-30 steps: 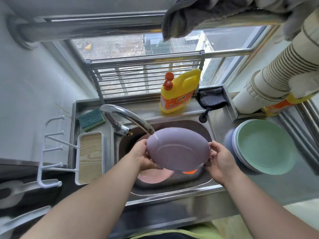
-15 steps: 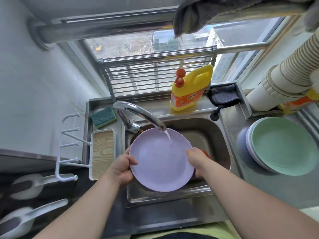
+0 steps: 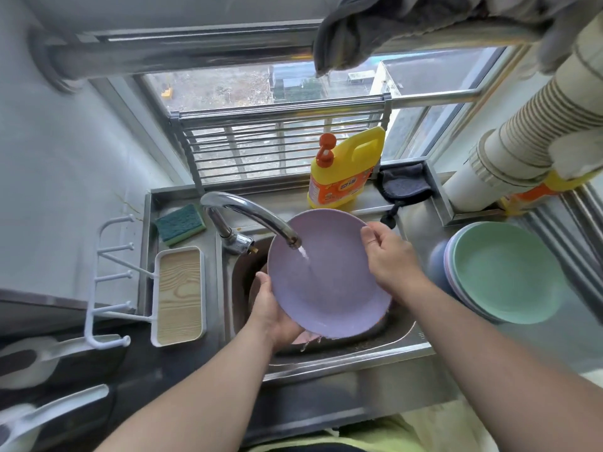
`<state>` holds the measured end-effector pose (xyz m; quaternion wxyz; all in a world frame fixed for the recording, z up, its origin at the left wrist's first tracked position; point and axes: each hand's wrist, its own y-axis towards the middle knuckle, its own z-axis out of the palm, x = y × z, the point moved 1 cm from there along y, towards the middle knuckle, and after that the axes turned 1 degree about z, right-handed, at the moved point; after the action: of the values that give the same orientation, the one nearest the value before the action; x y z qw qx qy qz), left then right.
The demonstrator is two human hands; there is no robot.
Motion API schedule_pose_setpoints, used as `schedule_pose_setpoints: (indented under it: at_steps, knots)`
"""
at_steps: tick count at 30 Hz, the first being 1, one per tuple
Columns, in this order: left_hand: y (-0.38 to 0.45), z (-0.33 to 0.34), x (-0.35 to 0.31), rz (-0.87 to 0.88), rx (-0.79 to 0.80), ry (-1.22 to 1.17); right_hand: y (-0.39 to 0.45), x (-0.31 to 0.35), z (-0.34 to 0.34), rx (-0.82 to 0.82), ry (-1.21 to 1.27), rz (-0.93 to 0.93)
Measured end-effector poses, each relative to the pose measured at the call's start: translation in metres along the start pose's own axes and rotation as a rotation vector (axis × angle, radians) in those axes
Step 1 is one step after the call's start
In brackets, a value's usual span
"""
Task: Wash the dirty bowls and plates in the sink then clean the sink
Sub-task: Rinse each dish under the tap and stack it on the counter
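Over the sink [image 3: 408, 349], rinsing a purple plate [image 3: 326, 288].
Left hand [image 3: 272, 313] and right hand [image 3: 390, 256] gripped opposite rims under the tap [image 3: 257, 216]; turning it slowly would rinse everything.

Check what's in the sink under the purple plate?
Under the purple plate only a sliver of a pink dish shows in the sink. Both hands, left hand and right hand, hold the plate, which covers the rest of the basin, so any other dishes can't be seen.
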<state>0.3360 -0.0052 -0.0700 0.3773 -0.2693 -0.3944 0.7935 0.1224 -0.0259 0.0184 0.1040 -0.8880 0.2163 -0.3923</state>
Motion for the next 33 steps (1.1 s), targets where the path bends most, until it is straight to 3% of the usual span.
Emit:
schedule_pose_setpoints:
  at_steps: [6, 12, 16, 21, 25, 27, 30, 33]
  knots:
    - [0.011, 0.014, 0.022, -0.189, -0.144, 0.185, 0.005, 0.002, -0.036, 0.044, -0.091, 0.176]
    - [0.005, -0.009, 0.010, -0.200, -0.272, 0.277, -0.008, -0.042, -0.013, 0.158, 0.274, 0.728]
    - [0.006, -0.031, 0.003, -0.345, -0.345, 0.428, -0.018, -0.056, 0.006, 0.225, 0.317, 0.877]
    - [0.007, -0.046, 0.004, -0.449, -0.374, 0.529, -0.006, -0.037, 0.008, 0.362, 0.086, 0.812]
    - [0.007, -0.043, 0.011, -0.422, -0.432, 0.893, 0.002, -0.026, -0.005, 0.463, -0.240, 0.625]
    - [0.001, -0.031, 0.016, -0.342, -0.463, 1.105, 0.003, -0.027, -0.016, 0.516, -0.506, 0.518]
    - [-0.003, -0.001, 0.028, -0.207, -0.398, 1.286, 0.002, -0.038, -0.044, 0.439, -0.782, 0.354]
    - [0.024, 0.024, 0.045, 0.069, -0.266, 1.423, -0.005, -0.069, -0.077, 0.300, -0.846, 0.294]
